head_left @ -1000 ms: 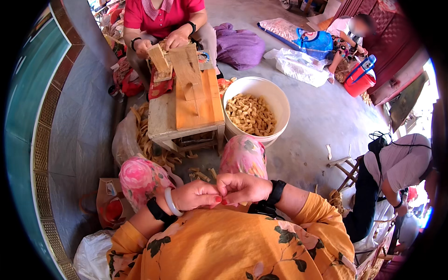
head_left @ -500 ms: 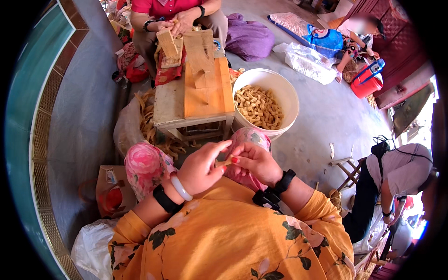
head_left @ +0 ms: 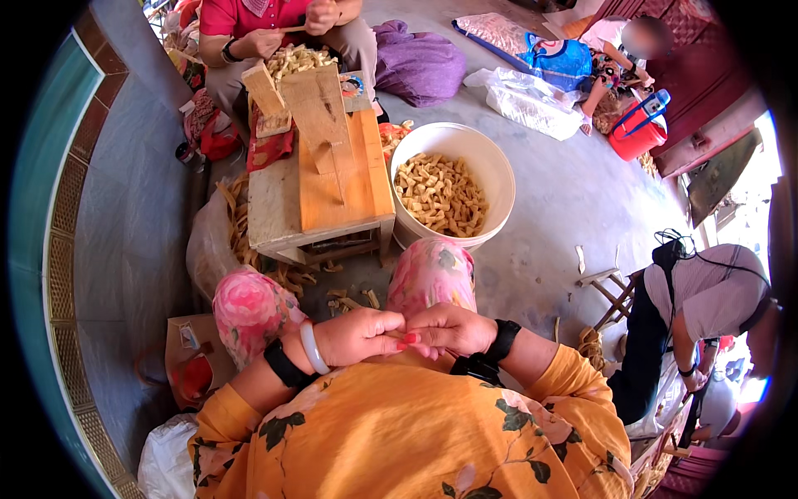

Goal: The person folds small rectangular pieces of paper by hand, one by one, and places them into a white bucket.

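Just above my lap, my left hand (head_left: pixel 353 337) and my right hand (head_left: pixel 453 330) meet, with fingers bent and fingertips pressed together. Whatever sits in their pinch is covered by the fingers. Past my right knee stands a white bucket (head_left: pixel 502 187), partly filled with small tan folded pieces (head_left: pixel 445 195). To its left is a low wooden table (head_left: pixel 270 224) with an orange-brown board (head_left: pixel 362 170) on top. A slanted wooden block (head_left: pixel 312 104) rises from that board, and a thin metal rod (head_left: pixel 338 175) stands near it.
Across the table a person in a red shirt (head_left: pixel 287 25) handles a thin strip above a heap of pale pieces (head_left: pixel 299 60). Tan strips (head_left: pixel 241 224) spill beside the table. A bent-over person (head_left: pixel 706 291) is at right, near a wooden stool (head_left: pixel 611 291). A cardboard box (head_left: pixel 187 374) stands at left.
My hands have drawn together and lower; the small tan piece seen between my fingers is now hidden. The view has shifted. The person across has raised a hand, and the pale heap has come into sight.
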Motion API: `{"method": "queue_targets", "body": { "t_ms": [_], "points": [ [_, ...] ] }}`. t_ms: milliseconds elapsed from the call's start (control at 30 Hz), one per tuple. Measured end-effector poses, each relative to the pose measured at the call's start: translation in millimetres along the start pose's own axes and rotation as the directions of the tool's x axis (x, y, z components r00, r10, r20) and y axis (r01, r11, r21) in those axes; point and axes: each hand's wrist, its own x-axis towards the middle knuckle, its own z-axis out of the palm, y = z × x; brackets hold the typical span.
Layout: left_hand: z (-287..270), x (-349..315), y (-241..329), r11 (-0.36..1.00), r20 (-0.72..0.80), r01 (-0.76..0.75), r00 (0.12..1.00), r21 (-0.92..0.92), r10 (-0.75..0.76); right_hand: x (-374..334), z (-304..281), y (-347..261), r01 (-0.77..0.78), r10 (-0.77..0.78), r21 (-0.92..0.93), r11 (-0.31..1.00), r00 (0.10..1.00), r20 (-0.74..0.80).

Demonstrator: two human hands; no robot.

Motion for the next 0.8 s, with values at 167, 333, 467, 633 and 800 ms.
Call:
{"method": "queue_targets", "body": {
  "t_ms": [167,333,467,633,800],
  "points": [
    [-9.5,-17.8,-6.7,0.993,-0.394,0.064,0.914,-0.1,-0.099,-10.6,-50.0,-8.6,-0.099,0.074,-0.054,0.994,0.936,-0.344],
    [-17.7,-67.8,-12.6,0.964,-0.421,0.171,0.874,-0.202,-0.243,4.3,-170.3,2.4,-0.201,0.005,-0.184,0.962,0.688,-0.725],
    [-16.0,-104.6,3.1,0.882,-0.442,0.188,0.808,-0.433,-0.39,3.0,-252.9,80.0,-0.467,-0.097,-0.438,0.768,0.592,-0.8],
    [-10.4,-117.8,-9.6,0.82,-0.591,0.015,0.685,-0.573,-0.426,43.9,-282.1,108.0,-0.739,0.1,-0.493,0.459,0.594,-0.798],
    [-26.9,-107.1,-5.1,0.831,-0.597,0.058,0.669,-0.553,-0.444,67.7,-304.4,143.0,-0.714,0.429,-0.699,0.035,0.643,-0.635]
  ]
}}
